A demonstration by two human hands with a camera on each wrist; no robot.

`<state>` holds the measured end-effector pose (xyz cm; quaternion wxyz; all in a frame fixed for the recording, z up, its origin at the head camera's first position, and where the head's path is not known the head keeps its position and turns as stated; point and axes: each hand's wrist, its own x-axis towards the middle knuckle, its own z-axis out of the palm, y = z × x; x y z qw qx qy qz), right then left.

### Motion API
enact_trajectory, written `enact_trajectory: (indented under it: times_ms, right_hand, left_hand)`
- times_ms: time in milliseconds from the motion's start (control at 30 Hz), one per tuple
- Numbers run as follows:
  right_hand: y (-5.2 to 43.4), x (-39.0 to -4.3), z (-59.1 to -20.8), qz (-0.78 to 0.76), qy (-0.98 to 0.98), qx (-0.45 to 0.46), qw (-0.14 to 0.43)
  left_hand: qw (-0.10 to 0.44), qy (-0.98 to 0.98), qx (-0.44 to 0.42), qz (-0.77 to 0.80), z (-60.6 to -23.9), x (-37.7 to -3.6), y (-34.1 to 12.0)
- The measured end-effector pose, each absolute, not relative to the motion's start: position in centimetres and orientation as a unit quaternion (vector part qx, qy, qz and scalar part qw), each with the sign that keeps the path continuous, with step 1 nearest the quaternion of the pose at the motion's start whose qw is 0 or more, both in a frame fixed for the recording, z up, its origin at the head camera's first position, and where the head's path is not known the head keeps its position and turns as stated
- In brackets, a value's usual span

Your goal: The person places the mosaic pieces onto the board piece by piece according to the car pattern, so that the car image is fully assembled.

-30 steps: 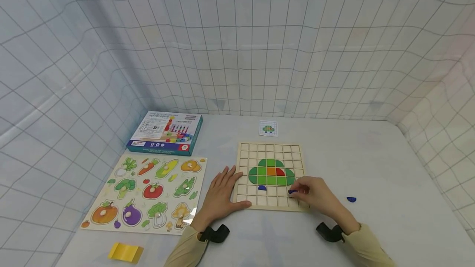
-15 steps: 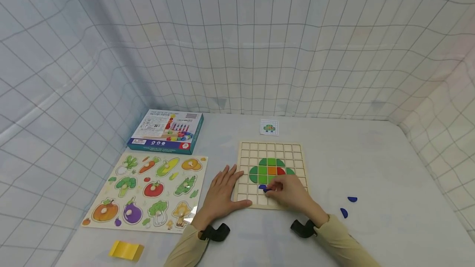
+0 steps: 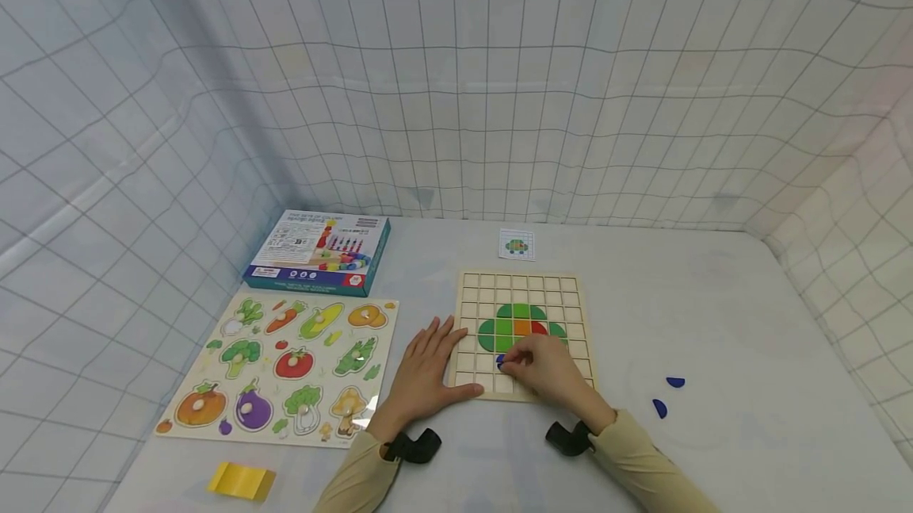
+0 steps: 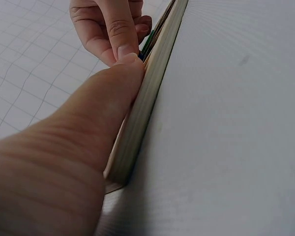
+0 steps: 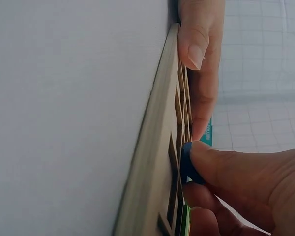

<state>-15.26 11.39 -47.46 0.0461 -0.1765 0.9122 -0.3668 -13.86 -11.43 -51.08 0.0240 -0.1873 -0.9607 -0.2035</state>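
Low in the frame's centre, the right hand [image 3: 549,374] pinches a small dark blue rounded wooden piece [image 5: 186,162] between thumb and fingertips, holding it against the square pale wooden grid board [image 3: 571,289] in the row just below the picture of green, orange and red tiles [image 3: 521,329]. The left hand [image 3: 426,370] lies flat with straight fingers on the board's lower left corner, its thumb along the near edge. Half a second ago the right hand sat a little further right; it has slid left, and the blue piece is now almost hidden under its fingers. Right of the board, two loose dark blue pieces [image 3: 660,408] lie on the white table [image 3: 749,323]. Left of it lies a wooden vegetable puzzle tray [image 3: 214,410] filled with vegetable shapes, and beyond that a teal cardboard box [image 3: 317,254]. A small pattern card [image 3: 517,245] lies past the board.
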Motion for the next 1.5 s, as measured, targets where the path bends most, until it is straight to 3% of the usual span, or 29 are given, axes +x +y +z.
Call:
enact_trajectory:
  times_ms: [1500]
  right_hand:
    - [11.35,-15.43,-47.13,-0.304,0.933,-0.192,0.015]
  left_hand:
    - [0.026,-0.96,-0.188,-0.205,-51.13,-13.85,-11.44]
